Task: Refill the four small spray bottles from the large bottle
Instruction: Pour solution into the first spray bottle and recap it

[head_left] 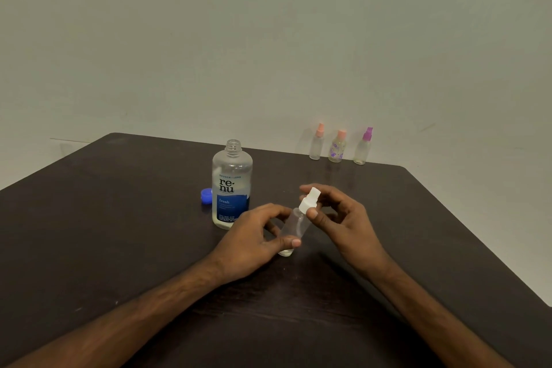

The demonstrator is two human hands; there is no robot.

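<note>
A small clear spray bottle (294,225) with a white spray top (310,202) is held tilted over the dark table (119,218), its base low and toward the person, its top leaning up and away to the right. The body is gripped by the left hand (257,243), thumb across the lower part and fingers wrapped behind, so that the bottle is kept from turning; the collar of the white top is pinched by the right hand (343,218) between thumb and fingertips — a hold suited to twisting the top, though whether it is being loosened or tightened cannot be told. A little pale liquid appears at the bottle's base, but the level cannot be read with confidence. The large bottle (232,185) stands upright just behind and to the left of the hands, uncapped, with its blue cap (206,196) laid on the table touching or just beside its left flank; it is kept near, presumably so that pouring needs only a short reach. Three other small spray bottles — pink-topped (317,142), pink-topped with a purple print (337,146), and purple-topped (363,146) — are lined up upright at the far edge, well apart from the work, out of the way of elbows and spills. Their contents look low, yet this is a judgement only.
</note>
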